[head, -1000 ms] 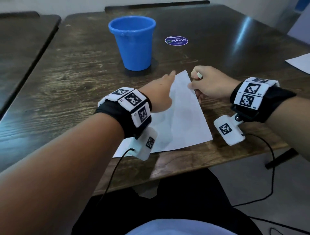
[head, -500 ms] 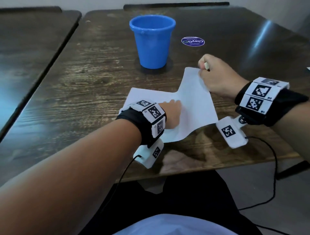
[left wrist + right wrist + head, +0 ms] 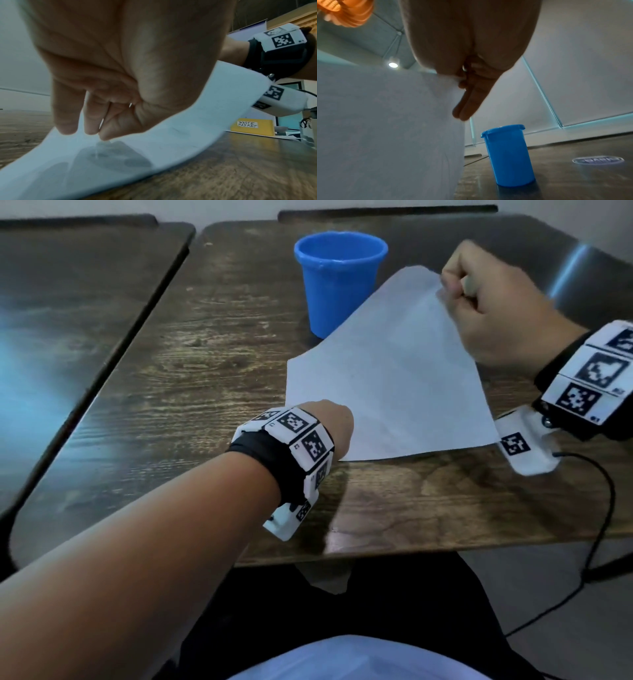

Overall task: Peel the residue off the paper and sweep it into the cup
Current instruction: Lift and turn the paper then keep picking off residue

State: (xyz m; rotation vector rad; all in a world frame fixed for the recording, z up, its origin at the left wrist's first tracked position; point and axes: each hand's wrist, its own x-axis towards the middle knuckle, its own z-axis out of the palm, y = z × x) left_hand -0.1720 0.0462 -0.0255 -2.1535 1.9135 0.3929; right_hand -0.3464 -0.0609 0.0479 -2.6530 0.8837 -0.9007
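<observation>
Two hands work one sheet of white paper (image 3: 387,385). The right hand (image 3: 493,313) is lifted off the worktop (image 3: 205,344) with its fingers curled, pinching the paper's far corner so that the sheet rises in a slope toward it; a small pale thing sits between the thumb and forefinger, too blurred to name. In the right wrist view the two lower fingers (image 3: 467,105) lie straight against the raised sheet, which hides most of what is to their left. The left hand (image 3: 337,426) is mostly hidden behind its own wristband in the head view; the left wrist view shows its fingertips (image 3: 104,134) bent down and pressing the paper's near part flat on the worktop, casting a dark shadow there. Whether any residue lies on the paper cannot be made out. Just beyond the sheet, between the two hands and nearer the right one, stands the blue cup (image 3: 339,282), upright, its base partly covered by the lifted paper edge. Past the right hand's wrist, far off, is a yellow box (image 3: 252,127) labelled "WASTE BASKET".
</observation>
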